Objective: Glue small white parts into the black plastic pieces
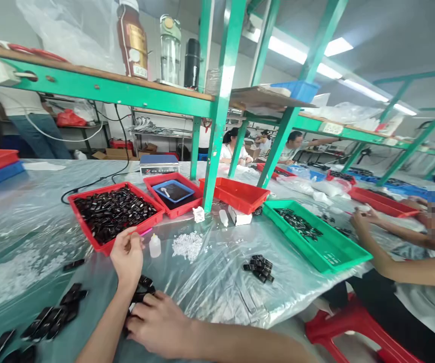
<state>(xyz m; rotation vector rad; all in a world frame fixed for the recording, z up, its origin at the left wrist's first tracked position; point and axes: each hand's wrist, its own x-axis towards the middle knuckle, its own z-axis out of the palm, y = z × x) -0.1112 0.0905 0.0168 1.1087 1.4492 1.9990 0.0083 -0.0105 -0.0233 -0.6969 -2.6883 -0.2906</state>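
Observation:
My left hand (127,254) is raised at the front edge of the red tray (106,247) full of black pieces; its fingers are closed around a thin pink stick (146,232). Lower down, my right hand (160,322) rests over a small group of black pieces (143,287), fingers bent onto them; whether it grips one is hidden. A small white bottle (155,246) stands right of my left hand, beside a heap of white bits (187,246). More black pieces (53,317) lie at the lower left, and another cluster (258,268) sits right of centre.
A green tray (330,242) with black pieces is at the right, near a co-worker's arms (383,242). Green posts (221,101) hold a shelf (126,96) with bottles. A scale (159,164), a red tray with a blue dish (174,190), and a red stool (349,322) are around.

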